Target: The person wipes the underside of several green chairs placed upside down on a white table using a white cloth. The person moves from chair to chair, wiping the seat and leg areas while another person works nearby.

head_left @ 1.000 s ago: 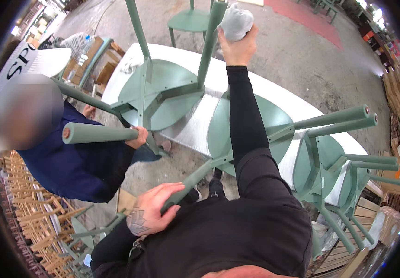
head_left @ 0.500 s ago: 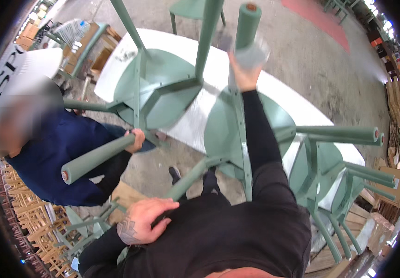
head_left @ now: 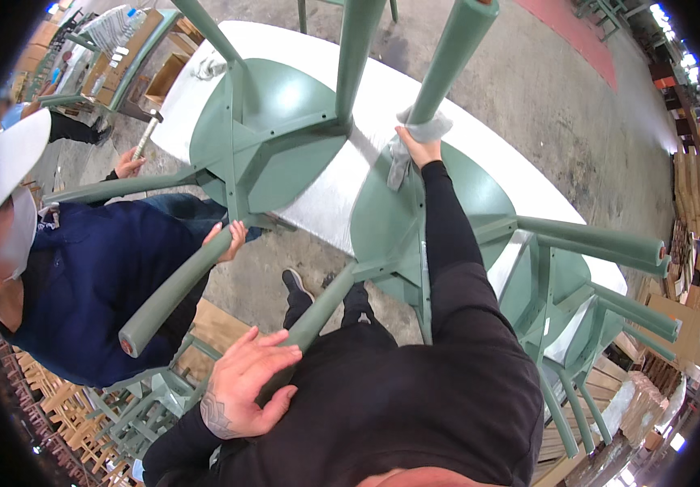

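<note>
Chair [head_left: 476,183]: was laid upside down on the white tabletop [head_left: 329,211], legs upward
Cloth [head_left: 432,127]: was wrapped around the far leg [head_left: 457,61] by curled fingers of the right hand [head_left: 420,148]
Left hand [head_left: 244,380]: was held open by the near leg [head_left: 324,310], nothing gripped; contact could not be told
Chair risk: could perhaps be tipped, if the far leg was pulled without bracing
Cloth change: was brought lower from the leg's tip since one second earlier

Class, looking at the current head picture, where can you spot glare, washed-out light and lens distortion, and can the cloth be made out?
Head view: pale glare on the left upturned chair seat; head view: blown-out patches along the right rim; head view: black fisheye border, wooden frames slanting along it; head view: grey cloth in the right hand discernible.
</note>
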Available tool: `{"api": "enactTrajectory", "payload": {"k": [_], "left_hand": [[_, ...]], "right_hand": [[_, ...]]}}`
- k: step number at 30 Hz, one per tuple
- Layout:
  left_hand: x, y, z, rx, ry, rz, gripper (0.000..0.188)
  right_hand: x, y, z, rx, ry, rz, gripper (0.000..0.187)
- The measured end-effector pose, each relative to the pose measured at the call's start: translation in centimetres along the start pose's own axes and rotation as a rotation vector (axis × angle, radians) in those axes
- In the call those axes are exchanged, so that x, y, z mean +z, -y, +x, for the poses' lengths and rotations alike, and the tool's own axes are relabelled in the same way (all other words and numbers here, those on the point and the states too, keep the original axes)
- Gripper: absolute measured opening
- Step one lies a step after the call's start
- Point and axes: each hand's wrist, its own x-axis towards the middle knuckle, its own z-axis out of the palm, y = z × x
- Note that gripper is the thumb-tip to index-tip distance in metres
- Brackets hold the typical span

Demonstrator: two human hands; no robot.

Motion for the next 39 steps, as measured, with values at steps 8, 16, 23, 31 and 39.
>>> {"api": "enactTrajectory", "payload": {"k": [8,16,23,31,39], "left_hand": [[1.2,-0.1,0.7,-0.097,-0.013,0.058,0.047],[0.9,-0.4,0.3,-0.101,-0.125,0.004,0.04],[1.6,-0.4,-0.1,-0.107,-0.109,-0.011,0.038],[3.2,-0.5,-0.6,-0.139,-0.177,-0.109,0.031],[2.5,-0.3,-0.6,-0.129,-0.099,-0.119,0.026]], "right_hand": [[-2.9,18.6,5.8,-0.351,-0.048,0.242,0.048],[0.4,9.5,4.3,-0.268,-0.258,0.237,0.059],[-0.2,0.6,-3.1,0.307,-0.12,0.195,0.046],[-13.4,14.6,-9.6,-0.003,-1.093,0.825,0.043],[-33.9,18.7,-7.5,-0.229,-1.149,0.035,0.05]]}}
